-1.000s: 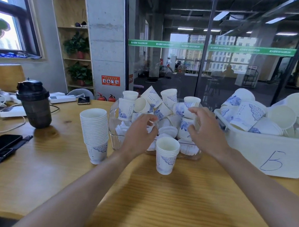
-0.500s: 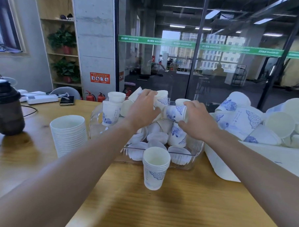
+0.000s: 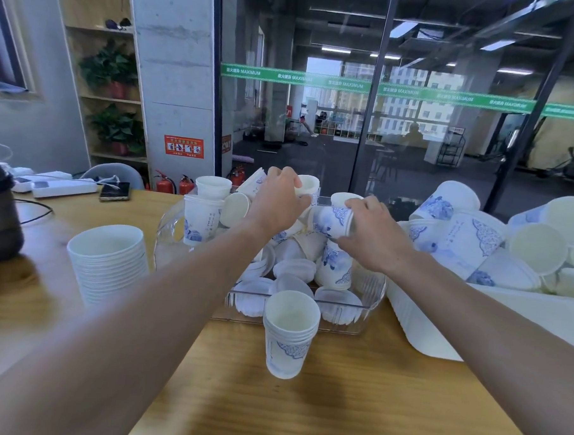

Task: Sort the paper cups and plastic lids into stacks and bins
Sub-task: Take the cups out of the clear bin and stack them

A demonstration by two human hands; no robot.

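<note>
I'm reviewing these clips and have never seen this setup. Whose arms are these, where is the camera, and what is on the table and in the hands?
No machine here: a person's two bare arms, filmed by a wide-angle camera worn on the head, looking forward and down. On the wooden table a clear bin holds jumbled paper cups and white lids. A white bin of cups stands to its right. Two cup stacks stand upright: a tall stack to the left and a short stack in front. The left hand grips a white cup; the right hand grips a blue-patterned cup lying sideways.
</note>
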